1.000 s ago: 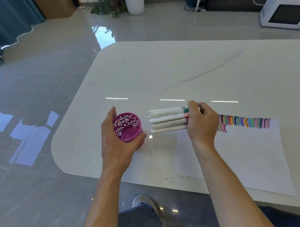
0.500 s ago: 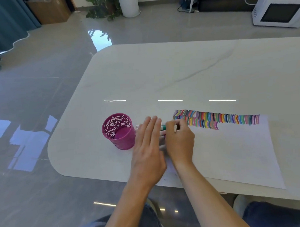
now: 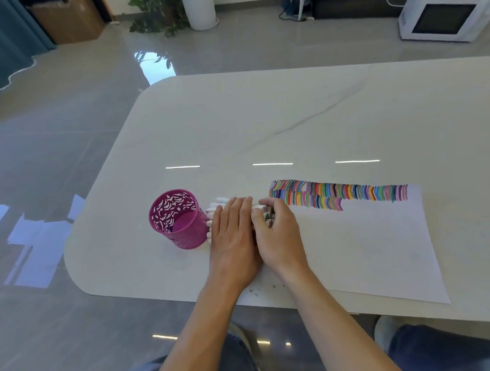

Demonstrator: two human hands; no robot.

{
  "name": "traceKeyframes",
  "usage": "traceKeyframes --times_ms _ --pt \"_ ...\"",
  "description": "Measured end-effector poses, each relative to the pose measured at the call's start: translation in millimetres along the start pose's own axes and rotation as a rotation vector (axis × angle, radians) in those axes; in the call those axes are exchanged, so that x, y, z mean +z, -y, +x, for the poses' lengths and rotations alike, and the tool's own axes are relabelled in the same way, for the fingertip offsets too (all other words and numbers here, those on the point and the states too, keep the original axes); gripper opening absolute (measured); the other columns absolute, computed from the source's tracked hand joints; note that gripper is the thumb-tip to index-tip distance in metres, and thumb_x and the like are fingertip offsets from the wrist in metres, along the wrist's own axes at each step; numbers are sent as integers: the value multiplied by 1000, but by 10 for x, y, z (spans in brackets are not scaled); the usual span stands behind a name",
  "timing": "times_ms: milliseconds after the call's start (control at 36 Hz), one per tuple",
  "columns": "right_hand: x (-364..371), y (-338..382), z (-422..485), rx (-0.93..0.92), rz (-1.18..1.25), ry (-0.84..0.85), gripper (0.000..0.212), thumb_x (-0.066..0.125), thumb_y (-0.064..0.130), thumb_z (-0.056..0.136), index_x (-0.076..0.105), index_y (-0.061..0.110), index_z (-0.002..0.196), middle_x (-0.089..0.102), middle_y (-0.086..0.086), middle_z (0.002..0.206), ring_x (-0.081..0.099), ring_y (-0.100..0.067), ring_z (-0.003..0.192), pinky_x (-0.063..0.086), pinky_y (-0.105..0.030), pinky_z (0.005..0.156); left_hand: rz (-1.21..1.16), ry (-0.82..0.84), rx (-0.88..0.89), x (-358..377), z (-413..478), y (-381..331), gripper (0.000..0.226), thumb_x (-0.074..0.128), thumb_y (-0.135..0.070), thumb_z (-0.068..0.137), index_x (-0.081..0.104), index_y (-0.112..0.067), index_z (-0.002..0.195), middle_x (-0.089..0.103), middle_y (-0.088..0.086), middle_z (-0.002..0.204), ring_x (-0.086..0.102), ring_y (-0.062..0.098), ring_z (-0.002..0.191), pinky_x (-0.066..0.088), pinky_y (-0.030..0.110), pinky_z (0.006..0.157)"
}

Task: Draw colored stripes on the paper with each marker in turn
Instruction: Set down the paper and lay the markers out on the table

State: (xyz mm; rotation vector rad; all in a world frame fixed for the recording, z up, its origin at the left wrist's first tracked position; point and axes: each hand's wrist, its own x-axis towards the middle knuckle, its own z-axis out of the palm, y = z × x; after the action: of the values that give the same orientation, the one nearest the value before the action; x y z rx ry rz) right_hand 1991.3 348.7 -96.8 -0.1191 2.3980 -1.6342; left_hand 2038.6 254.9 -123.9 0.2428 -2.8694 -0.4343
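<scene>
Pinching cap ends of markers (image 3: pixel 217 207) with curled fingers (image 3: pixel 260 218) of right hand (image 3: pixel 280 236); pressing same bundle onto desk (image 3: pixel 263 115) with flat, straight-fingered left hand (image 3: pixel 234 235). Lying left-right under both hands, white tails poking out left beside cup (image 3: pixel 181 219). Striped paper (image 3: pixel 365 247) just right, nearer right hand.

Single head-worn wide-angle view, facing forward and down, close above near edge of pale marble-look table (image 3: pixel 291 114).
</scene>
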Motion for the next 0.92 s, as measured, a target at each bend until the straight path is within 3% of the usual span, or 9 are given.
traceKeyframes --times_ms 111,222,306,389,500,528,667,806,917 --pt "-40 42 -41 112 164 66 42 54 23 101 51 25 143 56 11 138 52 -2 126 43 -25 110 10 -17 -7 13 4 -15 64 59 -25 92 36 -8 149 40 7 152 28 24 148 18 48 122" --pt "-25 34 -77 103 143 132 56 49 18 102 37 28 155 40 12 158 35 3 139 28 -18 115 29 9 -1 21 1 1 67 54 -33 94 31 -10 152 35 4 157 22 21 151 13 46 124" --pt "13 -1 -87 84 82 173 58 45 22 103 28 32 159 29 10 165 22 -10 154 19 -38 128 65 36 18 32 0 15 68 47 -39 95 30 -10 153 32 4 160 19 20 152 15 48 123" --pt "-14 2 -73 65 80 201 60 44 22 104 25 31 160 24 13 167 19 -6 155 20 -38 128 95 63 21 51 8 27 69 47 -39 95 26 -11 155 29 4 161 17 20 153 14 49 123" --pt "-214 -59 -62 -35 9 99 58 50 13 102 33 23 157 31 12 163 25 10 143 19 -5 116 96 80 2 64 29 41 71 40 -22 88 25 -11 156 27 3 163 15 19 153 7 46 124" --pt "-282 -103 -63 -61 -56 43 57 52 13 101 36 22 156 35 10 161 27 8 142 17 -4 114 86 81 0 51 32 38 74 34 -21 83 25 -11 156 27 4 163 16 19 153 7 47 124" --pt "-599 -391 -72 -120 -437 -86 57 60 20 99 42 17 152 38 -1 160 29 -17 150 20 -31 124 -41 68 -2 -31 37 -28 78 21 -28 80 25 -15 157 20 3 165 6 18 154 1 44 125" --pt "-785 -570 -100 -93 -542 2 62 57 30 101 33 19 158 25 4 167 18 -13 155 10 -22 120 -64 75 -40 14 43 -128 66 24 -40 93 29 -20 156 19 -2 165 2 13 154 -2 39 125" --pt "-942 -620 -56 -152 -541 74 58 59 26 100 41 16 154 30 4 165 20 -13 155 12 -23 123 -44 88 -59 61 15 -150 65 18 -56 99 28 -27 156 15 -6 166 1 10 154 -2 38 125"
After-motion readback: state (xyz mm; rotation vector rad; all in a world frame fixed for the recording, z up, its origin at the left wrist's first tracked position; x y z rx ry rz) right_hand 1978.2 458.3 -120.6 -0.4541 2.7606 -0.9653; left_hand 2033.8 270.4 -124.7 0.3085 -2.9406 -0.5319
